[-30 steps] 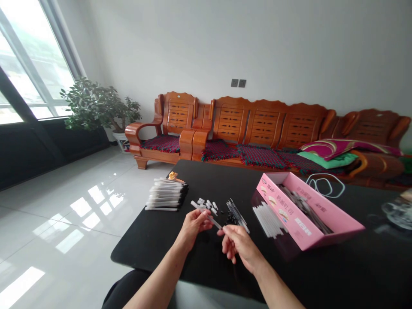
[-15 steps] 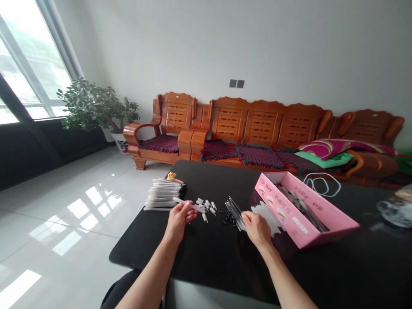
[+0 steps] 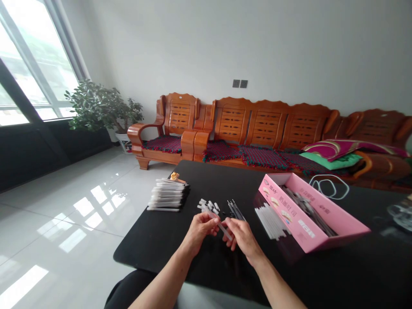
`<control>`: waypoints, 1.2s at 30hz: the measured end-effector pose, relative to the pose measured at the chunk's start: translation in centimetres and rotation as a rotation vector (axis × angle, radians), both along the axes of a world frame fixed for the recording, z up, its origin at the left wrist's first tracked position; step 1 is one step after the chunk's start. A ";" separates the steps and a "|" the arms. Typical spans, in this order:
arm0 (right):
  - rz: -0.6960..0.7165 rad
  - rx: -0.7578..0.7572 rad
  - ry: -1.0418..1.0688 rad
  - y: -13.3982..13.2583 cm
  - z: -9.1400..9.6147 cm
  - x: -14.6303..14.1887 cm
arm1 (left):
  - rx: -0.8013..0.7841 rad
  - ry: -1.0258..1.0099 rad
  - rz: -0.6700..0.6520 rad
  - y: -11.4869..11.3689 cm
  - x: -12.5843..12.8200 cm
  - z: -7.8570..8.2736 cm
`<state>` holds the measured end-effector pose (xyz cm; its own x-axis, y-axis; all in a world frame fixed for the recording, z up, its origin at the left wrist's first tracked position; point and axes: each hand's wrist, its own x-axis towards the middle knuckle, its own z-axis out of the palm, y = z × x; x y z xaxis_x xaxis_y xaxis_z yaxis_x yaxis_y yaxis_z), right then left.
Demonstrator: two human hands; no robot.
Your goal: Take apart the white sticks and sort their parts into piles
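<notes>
A whitish pen barrel [image 3: 224, 231] slants between my two hands over the black table. My left hand [image 3: 200, 229] pinches its upper part between thumb and fingers. My right hand [image 3: 240, 237] is closed about the lower end; whether a thin refill is also in its fingers is hidden. Just beyond the hands lie several short white pen caps [image 3: 210, 205] and a bundle of dark pen refills [image 3: 236, 209], with small black pieces beside them. To the right is a row of white barrels [image 3: 272, 221]. At the left, a stack of white pens [image 3: 165, 195] has dark ends.
A pink box [image 3: 298, 221] holding dark strips stands on the right of the black table [image 3: 154, 249]. A white cord loop [image 3: 331, 178] lies behind it. A small yellow figure [image 3: 174, 176] sits by the stack. Wooden seats [image 3: 233, 122] line the wall.
My right hand has left the refills and moved left to the barrel. My left hand has shifted right and nearer, turning the barrel steeper. The view has turned slightly left.
</notes>
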<state>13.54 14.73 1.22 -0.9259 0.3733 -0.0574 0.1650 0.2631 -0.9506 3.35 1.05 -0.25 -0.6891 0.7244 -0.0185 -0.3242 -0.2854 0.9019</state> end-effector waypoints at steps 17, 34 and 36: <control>0.270 -0.976 0.065 -3.0 -0.9 0.9 | 0.119 -0.064 -0.030 -0.9 -0.6 2.1; -0.035 0.253 0.179 -3.9 1.8 1.1 | 0.153 -0.134 0.117 -0.3 -0.9 1.1; 0.039 -0.088 0.109 -4.1 1.4 1.3 | 0.156 -0.136 0.070 -0.5 -1.0 1.0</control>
